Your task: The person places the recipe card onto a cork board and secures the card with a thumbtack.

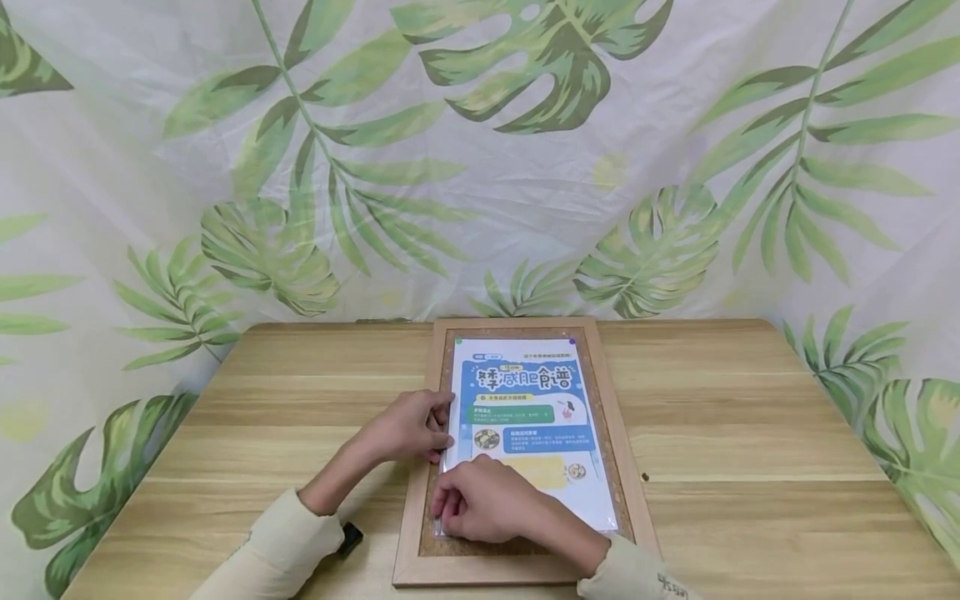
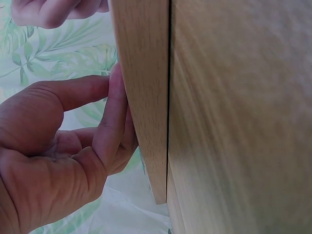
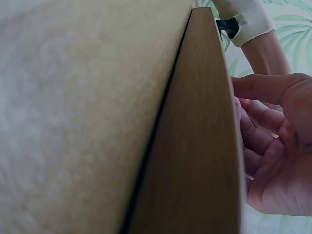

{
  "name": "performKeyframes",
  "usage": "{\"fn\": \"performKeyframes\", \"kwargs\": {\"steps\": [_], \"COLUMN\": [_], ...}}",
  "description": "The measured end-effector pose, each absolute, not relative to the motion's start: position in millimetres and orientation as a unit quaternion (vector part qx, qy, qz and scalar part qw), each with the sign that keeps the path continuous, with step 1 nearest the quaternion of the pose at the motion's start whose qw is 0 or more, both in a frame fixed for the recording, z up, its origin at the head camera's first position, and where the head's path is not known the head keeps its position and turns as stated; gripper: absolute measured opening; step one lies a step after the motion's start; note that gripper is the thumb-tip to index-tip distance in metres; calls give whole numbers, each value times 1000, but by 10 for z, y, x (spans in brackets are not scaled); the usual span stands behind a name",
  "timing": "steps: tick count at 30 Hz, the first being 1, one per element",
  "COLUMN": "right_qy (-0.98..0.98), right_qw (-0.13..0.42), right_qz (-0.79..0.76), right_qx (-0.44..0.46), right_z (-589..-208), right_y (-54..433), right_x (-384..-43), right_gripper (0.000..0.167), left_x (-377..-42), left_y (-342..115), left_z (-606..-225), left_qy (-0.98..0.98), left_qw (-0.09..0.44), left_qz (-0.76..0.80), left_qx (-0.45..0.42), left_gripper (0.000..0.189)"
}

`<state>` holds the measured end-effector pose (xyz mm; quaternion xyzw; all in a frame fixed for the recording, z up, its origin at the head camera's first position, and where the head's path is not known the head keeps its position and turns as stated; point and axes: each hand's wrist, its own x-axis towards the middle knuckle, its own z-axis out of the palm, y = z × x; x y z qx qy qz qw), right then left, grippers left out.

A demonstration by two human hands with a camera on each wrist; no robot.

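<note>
A printed poster sheet (image 1: 525,492) with blue, green and yellow panels lies on a cork board (image 1: 611,433) with a light wooden frame (image 1: 487,571). A green pin (image 1: 459,340) sits at the sheet's top left corner, a purple pin (image 1: 572,341) at its top right. My left hand (image 1: 408,425) rests along the sheet's left edge, thumb and fingertips spread apart on it. Lower down, my right hand (image 1: 487,500) is at the bottom left corner with its fingers bent. I cannot tell whether something small is between its fingertips; the frame's side hides them in the right wrist view.
The board lies on a wood-grain table (image 1: 750,417), near its middle. A small dark object (image 1: 645,477) lies just right of the frame. Something black (image 1: 349,540) shows beside the left sleeve (image 1: 273,542). Behind the table hangs a leaf-print cloth (image 1: 525,208).
</note>
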<state>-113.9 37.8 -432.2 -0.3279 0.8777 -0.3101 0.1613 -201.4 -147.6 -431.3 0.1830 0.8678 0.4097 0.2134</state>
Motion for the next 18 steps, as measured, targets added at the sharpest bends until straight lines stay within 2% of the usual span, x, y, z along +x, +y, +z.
{"fn": "performKeyframes", "kwargs": {"steps": [9,18], "right_qy": [887,893], "right_qw": [151,152], "right_qz": [-309,-306], "right_qx": [-307,-294], "right_z": [-4311,-4327], "right_y": [355,348], "right_x": [-1121,-1114], "right_gripper": [18,17], "left_x": [-2002,-2004], "left_y": [-1474,-1477], "left_z": [-4289,-4289], "left_qy": [874,875], "left_qw": [214,214], "left_qz": [395,394], "left_qx": [186,181], "left_gripper": [83,84]}}
